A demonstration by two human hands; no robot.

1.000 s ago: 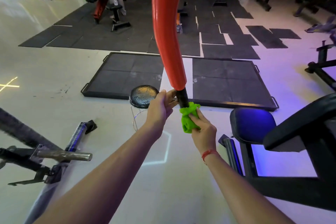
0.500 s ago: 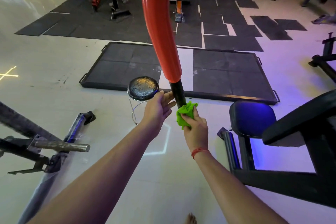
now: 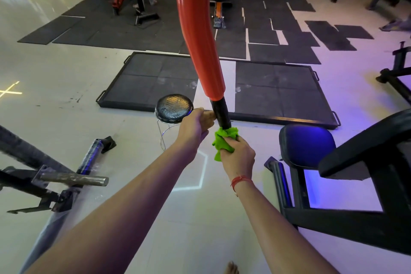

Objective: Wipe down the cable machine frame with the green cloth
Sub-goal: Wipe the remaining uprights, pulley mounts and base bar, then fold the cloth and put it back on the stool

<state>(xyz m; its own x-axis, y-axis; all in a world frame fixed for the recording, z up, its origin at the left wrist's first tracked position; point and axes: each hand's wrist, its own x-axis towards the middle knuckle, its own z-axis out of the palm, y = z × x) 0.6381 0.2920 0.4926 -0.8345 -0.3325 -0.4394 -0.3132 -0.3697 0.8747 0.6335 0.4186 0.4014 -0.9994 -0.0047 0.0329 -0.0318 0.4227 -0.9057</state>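
My right hand [image 3: 238, 151] is curled tight around the green cloth [image 3: 223, 141], bunching it against the bottom end of the black grip [image 3: 219, 113] of the bar; a loose tail of cloth hangs below my fingers on the left side. A red thread band [image 3: 241, 180] circles that wrist. My left hand [image 3: 194, 125] sits just to the left and slightly above, its fingers bent and reaching to the black grip; I cannot tell whether they wrap fully round it or only touch it from the side. The two hands are close but not touching.

Above both hands the black grip runs up into the orange bar [image 3: 198, 29], a thick curved tube that rises out of the top of view. Directly beyond my left hand stands a round black stool [image 3: 174, 108] on thin chrome legs. Beyond both hands lies a black framed floor platform [image 3: 275, 93] with dark mats, and farther off a spread of dark floor tiles [image 3: 262, 35] with benches on them. To the right of my right hand is a blue padded seat [image 3: 307, 144] on a dark machine frame [image 3: 367, 207]. To the left of my left forearm, low down, a steel peg [image 3: 73, 178] sticks out from a black bracket, with a blue-lit tube [image 3: 90, 158] lying on the pale floor behind it. A bare toe [image 3: 231, 268] shows at the bottom edge.
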